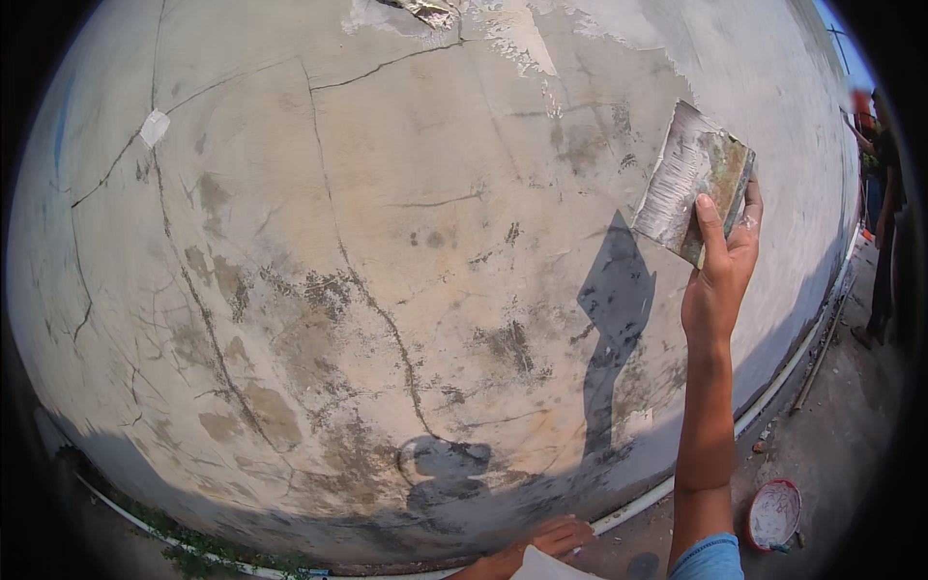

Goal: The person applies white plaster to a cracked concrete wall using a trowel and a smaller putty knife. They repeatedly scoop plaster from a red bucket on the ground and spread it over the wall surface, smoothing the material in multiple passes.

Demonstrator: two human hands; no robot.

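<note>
In my right hand (720,251), raised at the right in front of the wall, is a broad, flat putty scraper (677,179). Its squarish face is smeared with white putty, and part of it looks brown and worn. My thumb lies across the face while the fingers go behind it. Low at the bottom edge, my left hand (553,536) has its fingers together and bent, pointing right. A pale, cornered thing (543,566) covers part of that hand; what the fingers grip is hidden. The cracked, stained wall (435,242) fills most of the view.
Fresh white putty (522,39) covers patches at the top. A white pipe (764,401) follows the wall's foot. A red-rimmed bucket (774,514) with white residue stands lower right. Another person (884,213) is at the far right edge. Weeds (184,556) grow lower left.
</note>
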